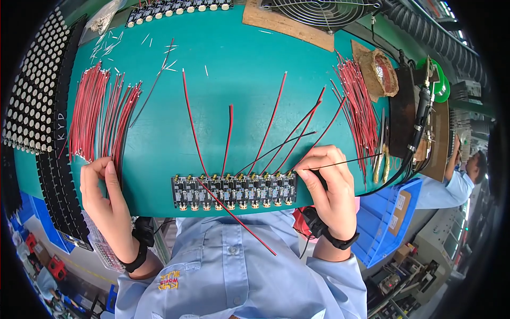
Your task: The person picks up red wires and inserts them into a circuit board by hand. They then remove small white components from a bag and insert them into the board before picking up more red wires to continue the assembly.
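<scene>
A strip of small black circuit boards (234,192) lies along the near table edge, with brass contacts on both long sides. Several red and black wires (273,119) rise from its far side, and one red wire (239,220) hangs over the near edge across my shirt. At the strip's right end, my right hand (332,186) is closed, thumb and forefinger pinching a wire close to the last board. My left hand (106,186) is closed at the lower ends of the left bundle of red and black wires (87,117); what its fingertips hold is hidden.
Another wire bundle (358,114) lies right, near tweezers (381,138) and a soldering iron (422,114). A fan (324,10) stands at the back. Black trays of round white parts (37,90) line the left. A blue bin (380,234) sits lower right; another person (451,183) is beyond.
</scene>
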